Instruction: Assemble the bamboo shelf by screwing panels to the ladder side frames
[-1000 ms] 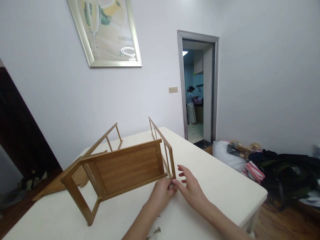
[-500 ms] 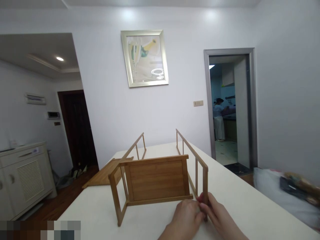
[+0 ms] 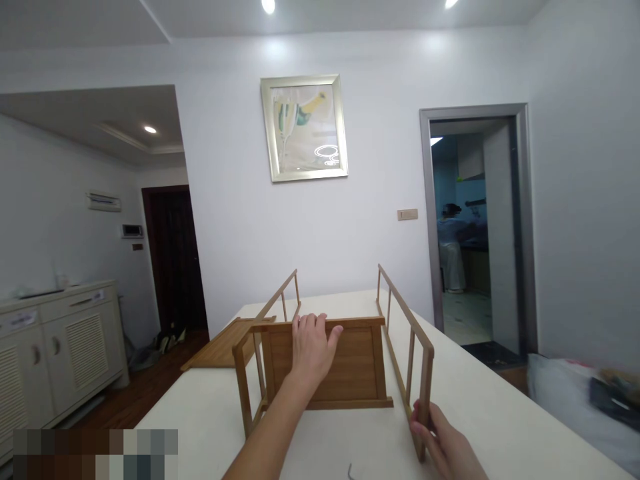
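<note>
A wooden shelf panel (image 3: 357, 363) stands on edge on the white table, between two ladder-like wooden side frames. My left hand (image 3: 313, 347) reaches across its front, with the fingers over the top edge and the thumb on the front face. The left side frame (image 3: 241, 383) meets the panel's left end. My right hand (image 3: 440, 433) grips the near post of the right side frame (image 3: 425, 387), low down. A gap shows between this frame and the panel's right end. A small bent metal rod, like a hex key (image 3: 351, 472), lies at the bottom edge of view.
Another wooden panel (image 3: 215, 350) lies flat at the left of the white table (image 3: 175, 413). A white cabinet (image 3: 85, 347) stands further left. To the right are a plastic-wrapped bundle (image 3: 565, 393) and a doorway, with a person (image 3: 453, 247) beyond it.
My left hand has left the right frame's lower corner and is now on the standing panel. The right frame has shifted away from the panel, widening the gap. The metal rod has come into sight.
</note>
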{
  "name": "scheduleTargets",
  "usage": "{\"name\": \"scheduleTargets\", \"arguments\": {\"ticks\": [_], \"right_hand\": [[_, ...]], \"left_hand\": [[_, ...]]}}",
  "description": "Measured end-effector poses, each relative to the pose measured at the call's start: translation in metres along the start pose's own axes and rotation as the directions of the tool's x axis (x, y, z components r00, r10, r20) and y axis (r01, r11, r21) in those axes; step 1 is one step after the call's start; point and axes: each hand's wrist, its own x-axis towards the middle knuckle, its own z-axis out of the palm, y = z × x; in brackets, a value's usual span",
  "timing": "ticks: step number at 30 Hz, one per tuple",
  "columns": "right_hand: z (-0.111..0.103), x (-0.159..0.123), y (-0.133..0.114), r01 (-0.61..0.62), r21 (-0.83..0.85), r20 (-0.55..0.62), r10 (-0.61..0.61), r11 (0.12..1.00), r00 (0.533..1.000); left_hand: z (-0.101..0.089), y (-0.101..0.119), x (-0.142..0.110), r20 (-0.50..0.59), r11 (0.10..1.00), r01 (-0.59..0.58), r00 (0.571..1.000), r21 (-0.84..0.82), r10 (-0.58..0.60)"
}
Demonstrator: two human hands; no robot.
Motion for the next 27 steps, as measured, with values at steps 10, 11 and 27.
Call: {"name": "scheduleTargets", "arguments": {"ticks": [10, 11, 27], "right_hand": [[-0.004, 0.0, -0.009, -0.04, 0.008, -0.1, 0.04, 0.999, 0.994], [-0.005, -0.001, -0.011, -0.049, 0.013, -0.105, 0.05, 0.999, 0.993], [-0.003, -0.017, -0.017, -0.039, 0.021, -0.102, 0.041, 0.999, 0.994]], "left_hand": [[-0.002, -0.002, -0.001, 0.024, 0.977, 0.051, 0.999, -0.208, -0.047], [-0.004, -0.003, -0.002, 0.031, 0.973, 0.053, 0.998, -0.225, -0.047], [0.015, -0.043, 0.032, 0.165, 0.928, 0.092, 0.986, -0.361, -0.033]]}}
